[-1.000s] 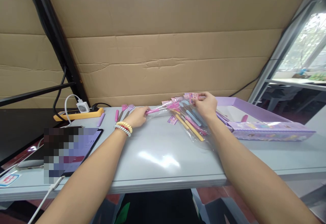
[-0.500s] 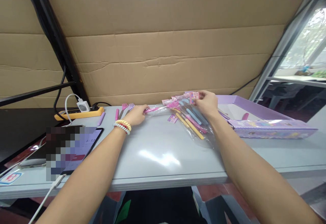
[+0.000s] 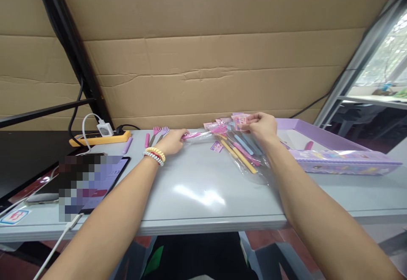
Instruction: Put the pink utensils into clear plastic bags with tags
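Two hands: both at work on the far half of the grey table (image 3: 197, 186), either side of a clear plastic bag (image 3: 251, 167) of coloured sticks.
Left hand (image 3: 173, 141): fingers closed on the handle end of a pink stick (image 3: 199, 134) that reaches rightward into the bag's mouth; bead bracelets (image 3: 154, 156) on the wrist.
Right hand (image 3: 260, 127): fingers pinched shut on the bag's top edge, at the pink tags (image 3: 239, 121).
Bag's place: flat on the table right of centre, just beside the purple box (image 3: 337, 157) on its left side.
Handling, as I judge it: the sticks look light and stiff, the film thin, slick and crinkly; best held at a stick's bare handle and at the bag's rim, since the film would slide or tear.
Loose pieces: two fork-headed sticks (image 3: 158, 133) and short purple and pink handles lie left of the left hand, near the yellow power strip (image 3: 100, 138).
Hard to read: the count of sticks inside the bag, the tag print, the box's contents; the tablet (image 3: 90, 182) screen is blurred.
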Action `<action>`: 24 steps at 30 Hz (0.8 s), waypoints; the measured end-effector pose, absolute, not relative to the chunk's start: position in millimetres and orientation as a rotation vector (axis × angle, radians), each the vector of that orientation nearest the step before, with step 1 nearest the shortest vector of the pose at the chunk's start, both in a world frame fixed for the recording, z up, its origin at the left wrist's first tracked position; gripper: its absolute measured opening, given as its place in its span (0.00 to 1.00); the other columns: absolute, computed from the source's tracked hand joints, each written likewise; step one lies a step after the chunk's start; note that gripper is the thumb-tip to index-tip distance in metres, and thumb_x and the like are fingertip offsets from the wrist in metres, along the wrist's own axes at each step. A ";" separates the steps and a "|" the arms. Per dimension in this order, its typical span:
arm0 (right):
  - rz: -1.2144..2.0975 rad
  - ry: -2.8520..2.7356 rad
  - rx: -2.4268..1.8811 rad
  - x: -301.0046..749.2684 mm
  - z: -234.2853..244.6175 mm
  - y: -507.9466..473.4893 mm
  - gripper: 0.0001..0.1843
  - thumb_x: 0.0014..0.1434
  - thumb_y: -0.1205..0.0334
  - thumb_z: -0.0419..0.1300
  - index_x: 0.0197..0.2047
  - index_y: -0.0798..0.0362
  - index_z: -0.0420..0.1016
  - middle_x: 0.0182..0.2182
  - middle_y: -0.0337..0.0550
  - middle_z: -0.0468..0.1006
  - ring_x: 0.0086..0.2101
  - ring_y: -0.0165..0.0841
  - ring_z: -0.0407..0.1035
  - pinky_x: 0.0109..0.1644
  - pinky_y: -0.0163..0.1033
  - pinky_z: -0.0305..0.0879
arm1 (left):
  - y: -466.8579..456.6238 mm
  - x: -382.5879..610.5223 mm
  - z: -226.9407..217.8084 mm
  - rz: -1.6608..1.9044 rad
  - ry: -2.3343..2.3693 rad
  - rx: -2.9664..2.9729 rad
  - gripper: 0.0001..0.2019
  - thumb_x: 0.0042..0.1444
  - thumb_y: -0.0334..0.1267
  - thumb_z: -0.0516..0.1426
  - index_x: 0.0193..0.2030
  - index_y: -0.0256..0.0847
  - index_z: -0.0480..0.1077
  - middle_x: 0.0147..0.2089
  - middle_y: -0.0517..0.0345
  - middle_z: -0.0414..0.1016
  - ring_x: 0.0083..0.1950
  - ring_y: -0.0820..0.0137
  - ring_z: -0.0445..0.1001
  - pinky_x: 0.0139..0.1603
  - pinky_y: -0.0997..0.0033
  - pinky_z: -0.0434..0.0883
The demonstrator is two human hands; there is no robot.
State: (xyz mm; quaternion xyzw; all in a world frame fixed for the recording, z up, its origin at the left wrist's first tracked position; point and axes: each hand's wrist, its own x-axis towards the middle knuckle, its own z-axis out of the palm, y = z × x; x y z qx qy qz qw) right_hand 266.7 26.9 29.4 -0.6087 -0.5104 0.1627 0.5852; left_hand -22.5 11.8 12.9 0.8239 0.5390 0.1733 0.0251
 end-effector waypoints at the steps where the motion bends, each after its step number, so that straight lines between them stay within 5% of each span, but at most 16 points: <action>1: 0.402 -1.201 -1.388 266.3 28.9 26.6 0.19 0.27 0.67 0.69 0.26 0.55 0.68 0.20 0.39 0.74 0.21 0.35 0.70 0.25 0.36 0.65 | 11.7 -22.5 12.7 0.537 1.662 2.547 0.22 0.49 0.21 0.47 0.50 0.38 0.69 0.45 0.52 0.76 0.45 0.66 0.73 0.46 0.73 0.66; 6: 0.444 -1.324 -1.256 265.7 24.4 28.3 0.22 0.28 0.62 0.71 0.30 0.56 0.71 0.19 0.36 0.71 0.21 0.31 0.67 0.26 0.37 0.65 | 10.5 -23.2 13.3 0.539 1.622 2.538 0.21 0.50 0.23 0.46 0.49 0.38 0.69 0.45 0.52 0.75 0.44 0.66 0.72 0.44 0.72 0.66; 9: 0.511 -1.429 -1.151 264.9 22.5 29.9 0.19 0.37 0.57 0.68 0.33 0.57 0.75 0.27 0.41 0.76 0.26 0.31 0.68 0.28 0.36 0.67 | 9.5 -23.6 14.6 0.537 1.658 2.501 0.21 0.51 0.24 0.47 0.49 0.39 0.68 0.45 0.53 0.76 0.44 0.66 0.72 0.42 0.73 0.66; 12: 0.568 -1.467 -1.092 262.8 21.8 30.4 0.15 0.44 0.58 0.62 0.36 0.56 0.77 0.34 0.45 0.78 0.32 0.33 0.71 0.33 0.37 0.70 | 9.8 -24.2 14.4 0.527 1.697 2.479 0.20 0.51 0.25 0.47 0.50 0.39 0.68 0.44 0.53 0.76 0.43 0.66 0.72 0.39 0.73 0.66; 15: 0.521 -1.510 -1.116 260.5 21.0 30.4 0.11 0.47 0.61 0.59 0.33 0.57 0.77 0.32 0.44 0.78 0.31 0.34 0.71 0.34 0.39 0.70 | 11.5 -24.7 12.7 0.517 1.676 2.498 0.19 0.51 0.25 0.47 0.49 0.38 0.68 0.44 0.52 0.76 0.43 0.65 0.72 0.40 0.72 0.66; 24: 0.532 -1.324 -1.207 261.9 19.9 33.6 0.09 0.35 0.65 0.65 0.23 0.58 0.72 0.20 0.41 0.73 0.21 0.32 0.69 0.28 0.39 0.70 | 13.9 -25.7 10.4 0.520 1.595 2.540 0.19 0.50 0.25 0.47 0.48 0.40 0.68 0.44 0.54 0.75 0.43 0.66 0.72 0.40 0.72 0.65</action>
